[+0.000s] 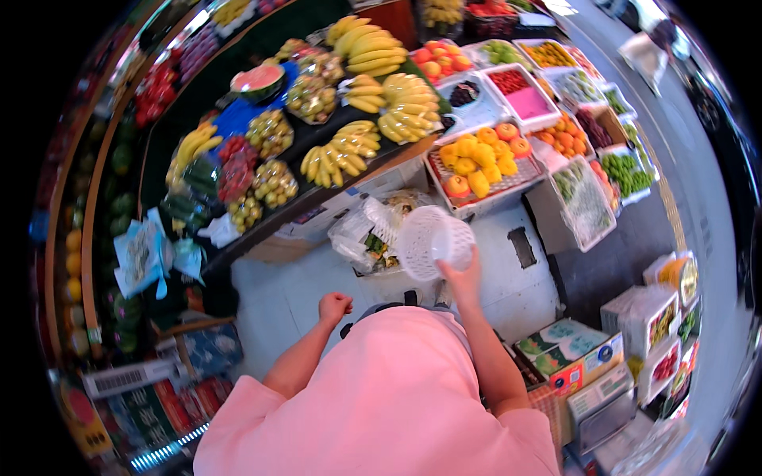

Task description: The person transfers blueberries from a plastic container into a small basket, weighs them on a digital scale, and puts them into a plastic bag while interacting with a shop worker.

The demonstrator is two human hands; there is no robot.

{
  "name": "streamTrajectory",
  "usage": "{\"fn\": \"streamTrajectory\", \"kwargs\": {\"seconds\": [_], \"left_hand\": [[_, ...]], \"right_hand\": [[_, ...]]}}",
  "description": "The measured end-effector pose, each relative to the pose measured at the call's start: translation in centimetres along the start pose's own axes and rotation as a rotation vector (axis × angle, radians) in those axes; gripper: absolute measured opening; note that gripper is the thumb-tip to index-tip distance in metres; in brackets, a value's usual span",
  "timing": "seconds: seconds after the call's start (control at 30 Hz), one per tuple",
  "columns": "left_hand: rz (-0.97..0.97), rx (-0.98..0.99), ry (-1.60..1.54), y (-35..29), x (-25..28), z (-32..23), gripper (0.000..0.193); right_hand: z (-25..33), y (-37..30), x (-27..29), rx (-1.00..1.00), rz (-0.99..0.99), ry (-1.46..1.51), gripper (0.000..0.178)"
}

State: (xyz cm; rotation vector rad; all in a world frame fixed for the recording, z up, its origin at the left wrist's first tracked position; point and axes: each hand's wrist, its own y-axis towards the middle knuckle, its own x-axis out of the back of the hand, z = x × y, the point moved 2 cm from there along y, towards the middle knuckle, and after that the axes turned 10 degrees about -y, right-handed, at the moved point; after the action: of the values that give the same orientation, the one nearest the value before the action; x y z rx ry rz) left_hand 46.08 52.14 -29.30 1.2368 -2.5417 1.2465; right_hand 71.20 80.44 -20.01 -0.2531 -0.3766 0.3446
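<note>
A round white plastic basket (pixel 422 242) with a perforated wall is in my right hand (pixel 463 280), whose fingers close on its near right rim. It is held up in front of me, above the floor. My left hand (pixel 336 307) hangs at my left side, its fingers curled into a loose fist with nothing visible in them. Just behind the basket stands an open bag of scraps (pixel 373 238) with clear plastic and greens inside. A tray of yellow and orange fruit (pixel 480 163) is the nearest display tray beyond the basket.
Bananas (pixel 341 155), bagged fruit (pixel 270 131) and a cut watermelon (pixel 258 82) lie on the stand ahead. Fruit boxes (pixel 583 198) line the right side beside the street. Cartons (pixel 571 357) are stacked at lower right, and packaged goods (pixel 159 408) at lower left.
</note>
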Motion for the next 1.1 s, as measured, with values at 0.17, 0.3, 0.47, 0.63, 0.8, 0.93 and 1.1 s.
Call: {"fn": "streamTrajectory", "kwargs": {"seconds": [0.17, 0.3, 0.47, 0.63, 0.8, 0.93, 1.1], "left_hand": [[-0.165, 0.022, 0.438, -0.8, 6.1, 6.4, 0.046], [-0.091, -0.035, 0.554, -1.1, 4.2, 12.0, 0.054], [-0.133, -0.471, 0.431, 3.5, 3.3, 20.6, 0.035], [0.122, -0.409, 0.476, 6.2, 2.8, 12.8, 0.036], [0.282, -0.258, 0.577, 6.9, 1.4, 0.3, 0.027], [0.287, -0.072, 0.375, 9.8, -0.5, -1.5, 0.017], [0.471, -0.231, 0.734, 13.8, -4.7, -1.4, 0.018]], "right_hand": [[-3.8, 1.8, 2.0, -0.528, 0.053, 0.392, 0.084], [-8.9, 3.4, 2.8, -0.605, 0.126, 0.268, 0.096], [-3.3, 1.5, 0.3, -0.47, 0.156, 0.445, 0.1], [0.1, -1.1, -3.0, -0.266, 0.188, 0.277, 0.104], [-1.3, -3.1, -2.0, -0.205, 0.084, 0.168, 0.106], [-2.4, -6.0, 2.8, -0.339, -0.133, 0.419, 0.107], [-7.8, -9.8, 6.3, -0.555, -0.401, 0.689, 0.107]]}}
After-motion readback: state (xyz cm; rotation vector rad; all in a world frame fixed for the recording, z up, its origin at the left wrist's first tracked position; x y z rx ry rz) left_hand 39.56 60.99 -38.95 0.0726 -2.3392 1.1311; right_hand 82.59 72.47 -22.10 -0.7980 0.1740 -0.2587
